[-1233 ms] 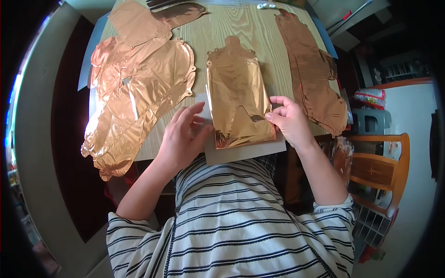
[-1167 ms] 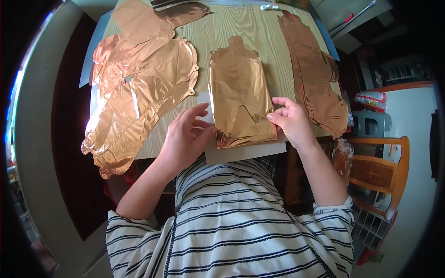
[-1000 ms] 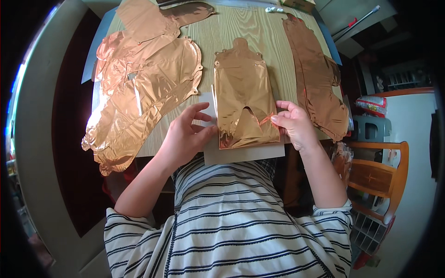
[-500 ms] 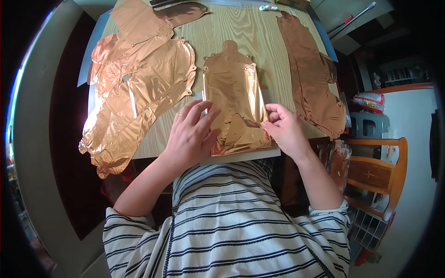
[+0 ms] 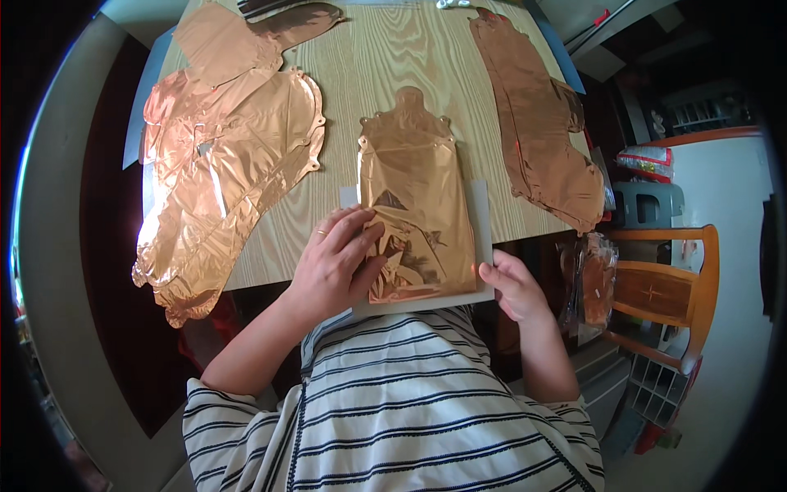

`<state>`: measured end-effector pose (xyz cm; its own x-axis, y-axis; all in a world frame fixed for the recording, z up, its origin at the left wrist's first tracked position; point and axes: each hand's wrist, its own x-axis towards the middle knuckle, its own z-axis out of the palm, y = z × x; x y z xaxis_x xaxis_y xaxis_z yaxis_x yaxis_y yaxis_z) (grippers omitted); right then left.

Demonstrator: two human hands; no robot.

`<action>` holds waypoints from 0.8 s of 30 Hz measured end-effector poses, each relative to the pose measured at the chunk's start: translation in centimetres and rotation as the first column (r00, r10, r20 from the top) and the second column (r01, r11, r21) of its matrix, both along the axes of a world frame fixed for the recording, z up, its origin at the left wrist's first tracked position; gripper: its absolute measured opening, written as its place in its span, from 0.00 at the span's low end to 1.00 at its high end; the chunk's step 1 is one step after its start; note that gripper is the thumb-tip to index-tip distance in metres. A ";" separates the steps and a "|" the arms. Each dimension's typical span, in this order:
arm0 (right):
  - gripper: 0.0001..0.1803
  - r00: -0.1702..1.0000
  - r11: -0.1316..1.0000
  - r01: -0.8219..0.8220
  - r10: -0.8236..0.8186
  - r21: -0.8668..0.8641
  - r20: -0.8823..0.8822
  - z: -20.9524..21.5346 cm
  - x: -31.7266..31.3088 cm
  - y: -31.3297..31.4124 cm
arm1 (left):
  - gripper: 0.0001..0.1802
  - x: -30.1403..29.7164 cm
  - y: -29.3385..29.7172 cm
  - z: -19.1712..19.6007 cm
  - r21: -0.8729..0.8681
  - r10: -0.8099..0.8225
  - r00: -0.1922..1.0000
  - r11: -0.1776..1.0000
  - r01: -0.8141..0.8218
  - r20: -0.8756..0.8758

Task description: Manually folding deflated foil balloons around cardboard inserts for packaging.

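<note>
Crumpled copper foil sheets (image 5: 234, 176) overlap at left on the bench (image 5: 402, 49); individual outlines unclear. Left hand (image 5: 332, 262) loosely open, fingers resting on the left side of a folded foil packet (image 5: 418, 176), hiding part of that edge. Packet lies at the near edge, covering most of a pale board (image 5: 482, 234). Right hand (image 5: 515, 287) pinches the board's right margin; fingers beneath partly hidden. Farther right: long foil piece (image 5: 529, 115), wooden chair (image 5: 656, 289).

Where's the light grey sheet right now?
In the head view, the light grey sheet lies just below centre, beneath the middle coppery foil piece, overhanging the near edge of the table; the right hand is at its right edge.
</note>
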<state>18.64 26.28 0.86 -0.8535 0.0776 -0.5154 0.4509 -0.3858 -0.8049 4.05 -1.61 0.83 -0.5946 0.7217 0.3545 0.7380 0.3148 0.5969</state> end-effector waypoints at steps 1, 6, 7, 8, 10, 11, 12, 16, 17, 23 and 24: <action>0.13 1.000 0.999 -0.016 0.016 -0.042 0.004 -0.3 0.3 -0.1 | 0.25 0.4 0.0 -0.2 0.015 -0.018 1.000 1.000 0.017 0.016; 0.10 0.998 0.995 -0.037 0.031 -0.091 -0.061 -1.7 0.7 -0.7 | 0.28 0.4 -1.4 1.0 0.146 0.135 0.947 0.972 -0.183 0.291; 0.10 0.998 0.994 -0.023 0.016 -0.110 -0.065 -1.5 0.9 -0.8 | 0.36 -0.2 -2.2 -0.5 0.235 0.130 0.913 0.944 -0.234 0.387; 0.10 0.998 0.992 -0.013 0.004 -0.126 -0.071 -0.8 0.8 -0.9 | 0.45 -0.6 -2.3 -0.5 0.298 0.107 0.815 0.897 -0.326 0.569; 0.09 0.996 0.992 -0.014 0.003 -0.126 -0.090 0.4 0.6 -1.0 | 0.53 -0.7 -2.7 0.3 0.344 -0.024 0.620 0.849 -0.402 0.784; 0.09 0.994 0.994 -0.022 0.011 -0.107 -0.106 0.9 0.5 -1.2 | 0.54 -1.0 -2.4 1.2 0.376 -0.111 0.567 0.847 -0.375 0.816; 0.09 0.993 0.996 -0.029 0.018 -0.089 -0.121 1.3 0.4 -1.5 | 0.54 -1.4 -2.1 2.1 0.410 -0.197 0.508 0.843 -0.349 0.839; 0.07 0.984 0.997 -0.071 0.072 0.012 -0.162 2.8 -0.3 -2.5 | 0.55 -1.6 -1.1 4.0 0.314 -0.088 0.572 0.898 -0.309 0.816; 0.07 0.980 0.996 -0.087 0.088 0.011 -0.177 2.7 -0.2 -2.4 | 0.54 -1.5 -1.0 3.7 0.302 -0.057 0.623 0.906 -0.296 0.780; 0.24 0.961 0.990 -0.128 0.110 -0.057 -0.254 2.1 -1.6 -0.5 | 0.52 -0.1 -0.9 3.6 0.251 -0.057 0.590 0.934 -0.254 0.806; 0.24 0.965 0.995 -0.093 0.079 -0.041 -0.251 2.4 -2.0 -0.6 | 0.52 0.0 -0.8 3.6 0.238 -0.056 0.584 0.941 -0.241 0.810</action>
<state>16.66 25.67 3.28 -0.9576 -0.0231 -0.2873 0.2723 -0.3989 -0.8756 4.01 -2.45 4.47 -0.7959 0.5936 -0.1194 -0.1074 0.0556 0.9927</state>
